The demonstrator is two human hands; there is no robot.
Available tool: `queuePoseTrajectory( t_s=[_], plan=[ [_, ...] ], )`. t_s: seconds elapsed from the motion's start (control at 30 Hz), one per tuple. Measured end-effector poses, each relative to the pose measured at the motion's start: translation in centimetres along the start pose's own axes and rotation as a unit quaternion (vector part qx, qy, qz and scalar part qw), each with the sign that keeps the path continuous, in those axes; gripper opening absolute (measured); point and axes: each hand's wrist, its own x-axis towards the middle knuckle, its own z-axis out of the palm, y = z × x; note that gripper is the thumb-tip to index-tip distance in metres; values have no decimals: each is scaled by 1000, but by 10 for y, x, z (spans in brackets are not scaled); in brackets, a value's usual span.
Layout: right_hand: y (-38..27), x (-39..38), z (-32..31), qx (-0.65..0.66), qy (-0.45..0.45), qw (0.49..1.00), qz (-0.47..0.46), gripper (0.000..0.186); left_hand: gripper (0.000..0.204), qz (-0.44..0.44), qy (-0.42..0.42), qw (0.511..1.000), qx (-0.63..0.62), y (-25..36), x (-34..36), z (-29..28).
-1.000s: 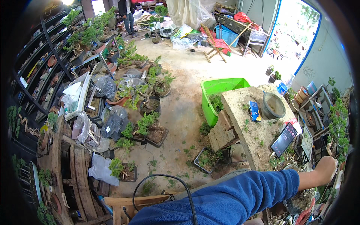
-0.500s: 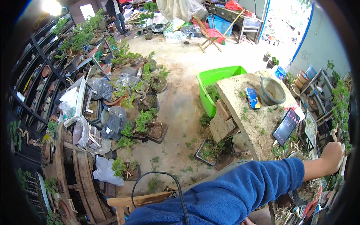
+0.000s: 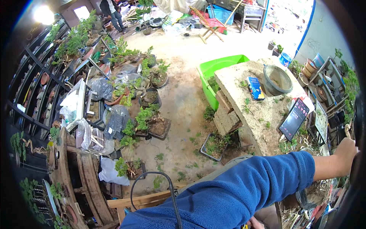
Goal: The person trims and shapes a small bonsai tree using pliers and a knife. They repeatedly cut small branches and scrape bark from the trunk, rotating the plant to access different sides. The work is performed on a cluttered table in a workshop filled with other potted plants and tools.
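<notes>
My left arm in a blue fleece sleeve stretches across the lower picture to the right. At its end my left hand (image 3: 345,155) bends at the wrist by the dark rim, its fingers mostly hidden. Just above that hand stands a pale, bare plant stem (image 3: 348,130). Below the sleeve, only a bit of my right hand (image 3: 256,223) shows at the bottom edge; what it grips cannot be made out. On the rough slab table (image 3: 238,97) lie a dark-screened phone or tablet (image 3: 294,120) and a blue box (image 3: 255,88), beside a round grey pot (image 3: 277,81).
A bright green tub (image 3: 207,82) stands behind the slab, and a black tray of clippings (image 3: 214,147) lies below it. Potted small trees (image 3: 159,128) line the floor at left, before dark shelves (image 3: 34,84). A folding chair (image 3: 207,24) and another person (image 3: 111,15) are far back.
The view has shifted, so the room's things sit somewhat higher in the picture. My left hand has moved a little farther right, into the dark rim. More of my right hand shows below.
</notes>
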Motion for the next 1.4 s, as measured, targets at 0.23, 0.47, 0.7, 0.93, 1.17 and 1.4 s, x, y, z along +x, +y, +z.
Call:
queuePoseTrajectory(
  t_s=[0.23,0.47,0.7,0.93,1.17,1.4],
  plan=[
    [-1,1,-7,-14,51,988,-145,72,15,-51,81,995,-5,3,-3,-12],
    [-12,3,-8,-64,-7,980,-189,66,12,-117,50,987,-96,3,7,-4],
    [-9,-1,-4,-19,33,978,-206,64,13,-113,102,982,-113,2,12,14],
    [1,-20,-21,-15,39,983,-176,68,15,80,108,991,20,-8,-2,6],
    [21,-35,-28,17,2,994,-110,70,8,-10,89,993,-82,-8,-3,-23],
    [17,-34,-31,85,-19,983,-161,67,16,-253,184,904,-291,3,-1,-29]
  ],
)
